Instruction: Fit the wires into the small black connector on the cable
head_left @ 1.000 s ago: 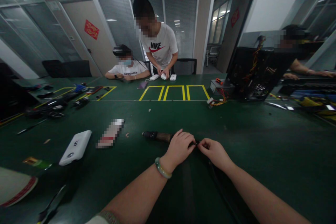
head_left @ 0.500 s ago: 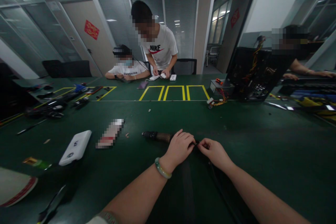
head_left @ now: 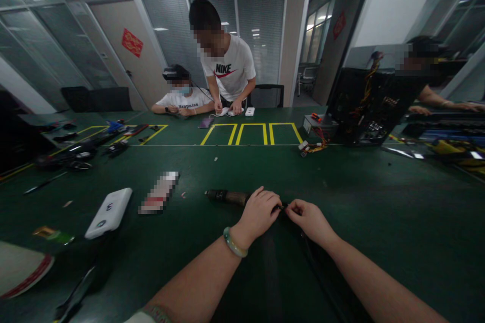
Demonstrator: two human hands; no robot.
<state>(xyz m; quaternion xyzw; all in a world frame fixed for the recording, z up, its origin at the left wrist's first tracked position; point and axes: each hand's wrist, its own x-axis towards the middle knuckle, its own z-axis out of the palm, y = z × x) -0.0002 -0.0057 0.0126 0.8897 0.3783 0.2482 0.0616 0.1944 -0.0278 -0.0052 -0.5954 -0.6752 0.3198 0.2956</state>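
Observation:
A long, dark, round-bodied tool (head_left: pixel 235 198) lies across the table in front of me, its narrow tip to the left and a brownish section along its middle. My left hand (head_left: pixel 261 209) is closed over its right part, fingers bent around it. Close by on the right, my right hand (head_left: pixel 306 217) pinches a small dark piece near that end of the tool; my fingers hide most of it. Between my forearms a thick black cable (head_left: pixel 316 262) runs down towards me. How it joins the tool is hidden.
Left of my arms lie a white power bank (head_left: pixel 109 212), a blurred pinkish packet (head_left: pixel 159 193), a small green bottle (head_left: pixel 56 235) and a white cup (head_left: pixel 20 270). A black computer case (head_left: pixel 359 106) stands at back right. Several people are around the table, two opposite me.
My hands and the tool stay almost still. Across the table, the standing person's hands have shifted slightly over the white items.

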